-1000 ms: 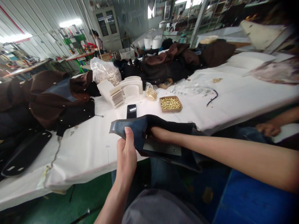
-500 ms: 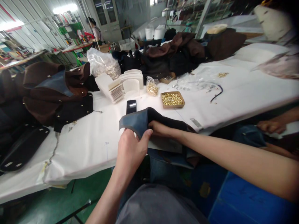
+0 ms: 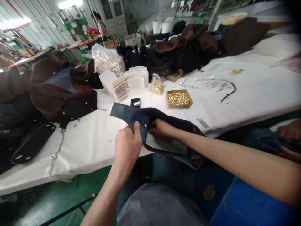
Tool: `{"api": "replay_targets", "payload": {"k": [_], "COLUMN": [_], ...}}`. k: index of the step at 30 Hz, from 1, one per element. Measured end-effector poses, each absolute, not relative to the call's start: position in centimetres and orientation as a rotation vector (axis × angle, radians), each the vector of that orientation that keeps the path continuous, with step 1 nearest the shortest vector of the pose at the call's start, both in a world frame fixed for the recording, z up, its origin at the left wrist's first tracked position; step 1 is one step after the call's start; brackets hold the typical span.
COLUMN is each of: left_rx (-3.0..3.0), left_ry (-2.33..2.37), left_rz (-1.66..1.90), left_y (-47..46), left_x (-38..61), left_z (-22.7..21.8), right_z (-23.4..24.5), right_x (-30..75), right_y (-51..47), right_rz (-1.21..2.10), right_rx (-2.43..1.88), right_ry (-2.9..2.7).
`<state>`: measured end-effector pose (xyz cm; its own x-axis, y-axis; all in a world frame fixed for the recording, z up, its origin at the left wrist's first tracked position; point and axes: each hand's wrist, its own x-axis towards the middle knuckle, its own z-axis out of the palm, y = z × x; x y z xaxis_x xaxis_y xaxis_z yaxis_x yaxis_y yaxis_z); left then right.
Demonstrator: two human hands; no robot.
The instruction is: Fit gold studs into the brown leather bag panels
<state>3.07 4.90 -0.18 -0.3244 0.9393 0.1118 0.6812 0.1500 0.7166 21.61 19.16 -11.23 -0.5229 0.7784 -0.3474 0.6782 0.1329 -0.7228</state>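
A dark blue leather piece with a black inner side lies across the table's near edge, its blue end bent over to the left. My left hand is closed on that blue end, thumb on top beside a small pale metal fitting. Over the black inner side, my right hand has its fingers curled together close to the blue flap. What its fingertips pinch is hidden. A grey panel of the same piece shows below my right wrist, with a small stud near its corner.
Beyond the piece are a phone, a cardboard tray of gold rivets, a bag of gold parts and stacked white cards. Brown and black leather goods are heaped left. Another person's hand is at right.
My left hand has shifted slightly left and turned the blue end flatter, so the small metal fitting now shows. My right hand stays at the inner side. The view has tilted a little.
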Motion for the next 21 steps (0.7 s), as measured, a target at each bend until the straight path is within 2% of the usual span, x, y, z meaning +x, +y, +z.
{"api": "replay_targets", "payload": {"k": [12,18,21], "left_rx": [1.585,1.53,1.513], "left_ry": [2.218,2.152,2.1], "left_rz": [0.848,0.896,0.92], "left_y": [4.9,4.5,4.1], "left_x": [2.3,2.3,2.2], "left_z": [-0.6,-0.4,-0.5], "right_z": [-11.0,-11.2,-11.2], "right_x": [22.4,22.7,22.8], "right_y": [17.1,17.1,17.0], "right_rz": [1.131,1.279,1.251], "right_rx": [-1.559,-1.503,-1.527], "right_ry": [-2.311,-2.302,-2.251]}}
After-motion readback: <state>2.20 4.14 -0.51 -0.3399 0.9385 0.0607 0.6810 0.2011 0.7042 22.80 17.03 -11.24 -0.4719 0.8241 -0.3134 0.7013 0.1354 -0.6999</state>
